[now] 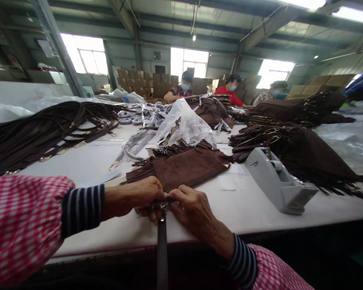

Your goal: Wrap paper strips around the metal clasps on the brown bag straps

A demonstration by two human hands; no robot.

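My left hand (142,196) and my right hand (191,207) meet near the front of the table, fingers pinched together. Between them is the upper end of a dark brown leather strap (162,245), with a small metal fitting (162,213) showing just below the fingers. The strap hangs down past the table edge. What exactly lies between the fingertips is partly hidden. Just beyond my hands lies a brown suede fringed bag (187,167), flat on the white table (226,213).
A grey tape dispenser (278,183) stands at right, before piled brown bags (302,151). Many dark straps (45,133) with metal clasps lie at left. Clear plastic (184,121) and wrapped straps (139,143) sit mid-table. Several people work across the table, including one in a red top (228,96).
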